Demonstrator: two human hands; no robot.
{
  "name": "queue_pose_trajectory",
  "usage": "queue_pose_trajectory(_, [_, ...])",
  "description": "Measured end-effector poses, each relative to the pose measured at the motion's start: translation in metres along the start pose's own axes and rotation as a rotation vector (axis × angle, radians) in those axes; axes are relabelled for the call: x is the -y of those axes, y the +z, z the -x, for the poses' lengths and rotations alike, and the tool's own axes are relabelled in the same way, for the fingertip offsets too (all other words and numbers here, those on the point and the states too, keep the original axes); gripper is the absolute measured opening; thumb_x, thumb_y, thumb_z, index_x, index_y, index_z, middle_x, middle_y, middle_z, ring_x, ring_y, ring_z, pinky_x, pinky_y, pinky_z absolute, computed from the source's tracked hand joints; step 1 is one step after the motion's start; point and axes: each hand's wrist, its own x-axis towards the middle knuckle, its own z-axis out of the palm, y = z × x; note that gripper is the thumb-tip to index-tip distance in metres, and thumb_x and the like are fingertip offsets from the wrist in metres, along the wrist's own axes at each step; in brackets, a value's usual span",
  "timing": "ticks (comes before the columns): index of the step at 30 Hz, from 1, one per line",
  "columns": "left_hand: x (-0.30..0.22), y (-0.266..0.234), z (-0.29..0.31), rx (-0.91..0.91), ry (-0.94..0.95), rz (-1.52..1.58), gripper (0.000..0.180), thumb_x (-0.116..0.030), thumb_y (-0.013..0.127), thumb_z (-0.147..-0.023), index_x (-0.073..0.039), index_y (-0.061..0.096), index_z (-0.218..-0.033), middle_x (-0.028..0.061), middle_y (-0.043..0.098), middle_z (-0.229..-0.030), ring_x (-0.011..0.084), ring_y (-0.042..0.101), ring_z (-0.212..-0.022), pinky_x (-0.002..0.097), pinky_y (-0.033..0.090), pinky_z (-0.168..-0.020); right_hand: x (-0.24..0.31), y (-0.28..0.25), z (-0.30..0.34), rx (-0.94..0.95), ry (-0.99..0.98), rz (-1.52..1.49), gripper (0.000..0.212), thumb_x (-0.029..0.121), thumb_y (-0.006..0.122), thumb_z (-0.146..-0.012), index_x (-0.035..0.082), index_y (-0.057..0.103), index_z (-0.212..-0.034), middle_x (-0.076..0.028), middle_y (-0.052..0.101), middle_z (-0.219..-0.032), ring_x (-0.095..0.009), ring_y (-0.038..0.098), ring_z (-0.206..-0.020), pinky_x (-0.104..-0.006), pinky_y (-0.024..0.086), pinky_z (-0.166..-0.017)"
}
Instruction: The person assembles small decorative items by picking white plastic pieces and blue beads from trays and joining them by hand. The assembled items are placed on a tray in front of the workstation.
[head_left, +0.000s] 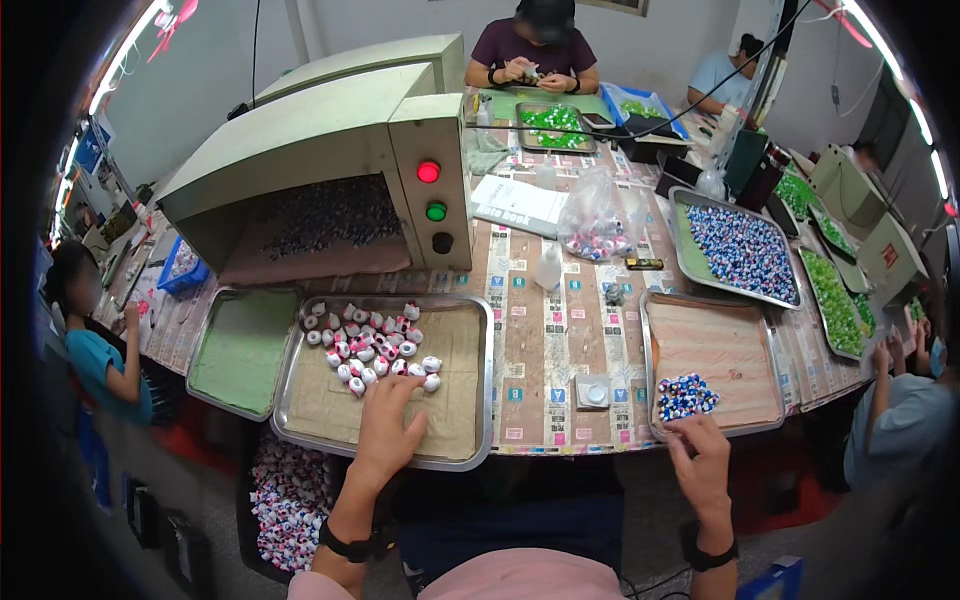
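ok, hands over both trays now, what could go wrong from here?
1. The left hand reaches into the loose cluster of small white pieces on the middle tray; a sweep could scatter them.
2. The right hand works at the near rim of the right tray, beside the small blue-and-white pile; pieces might drop off the table edge.
3. That tray sits close to the table's edge and could be nudged off.

green machine (330, 150), plastic bag (595, 215), squeeze bottle (548, 268)
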Motion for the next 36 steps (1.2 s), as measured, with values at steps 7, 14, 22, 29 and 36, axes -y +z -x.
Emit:
queue_pose_trajectory(7, [0.004,0.007,-0.002,0.001,-0.017,0.069,0.041,-0.005,0.067,-0.074,-0.005,0.061,-0.114,0.0134,0.059,-0.112,0.0326,0.053,-0.110,0.0405,0.040,-0.098,0.050,0.036,-0.102,0.292,-0.326,0.149,0.030,0.014,0.069,-0.083,0.004,0.064,-0.111,-0.015,0.061,-0.101,-0.032,0.062,-0.092,-0.0407,0.050,-0.080])
queue_pose_trajectory(14, [0.008,0.010,0.005,-0.083,0.014,0.110,0.042,-0.006,0.070,-0.072,-0.005,0.061,-0.114,0.0148,0.058,-0.108,0.0343,0.054,-0.106,0.0424,0.041,-0.095,0.017,0.105,-0.258,0.361,-0.139,0.258,0.064,0.031,0.081,-0.070,0.003,0.062,-0.123,-0.022,0.062,-0.117,-0.036,0.063,-0.104,-0.0400,0.050,-0.092])
queue_pose_trajectory(22, [0.014,0.012,0.007,-0.060,-0.032,0.189,0.039,-0.007,0.070,-0.074,-0.005,0.064,-0.113,0.0129,0.060,-0.113,0.0311,0.054,-0.110,0.0391,0.040,-0.099,-0.013,0.189,-0.293,0.444,0.077,-0.127,0.040,0.024,0.082,-0.075,0.002,0.066,-0.105,-0.010,0.069,-0.093,-0.021,0.064,-0.087,-0.0347,0.051,-0.080])
queue_pose_trajectory(29, [0.012,0.011,0.005,-0.063,-0.031,0.192,0.041,-0.004,0.070,-0.073,-0.005,0.063,-0.113,0.0134,0.059,-0.111,0.0316,0.054,-0.108,0.0391,0.041,-0.096,0.024,0.136,-0.240,0.335,0.057,-0.125,0.039,0.019,0.070,-0.081,-0.001,0.059,-0.113,-0.016,0.067,-0.103,-0.024,0.065,-0.092,-0.0342,0.050,-0.083])
queue_pose_trajectory(36, [0.003,0.010,0.002,-0.055,-0.015,0.156,0.043,-0.003,0.071,-0.072,-0.005,0.062,-0.114,0.0141,0.058,-0.111,0.0333,0.053,-0.106,0.0423,0.042,-0.094,0.009,0.053,-0.111,0.419,-0.088,-0.090,0.041,0.018,0.068,-0.083,-0.001,0.053,-0.117,-0.017,0.058,-0.100,-0.030,0.060,-0.091,-0.0363,0.049,-0.082])
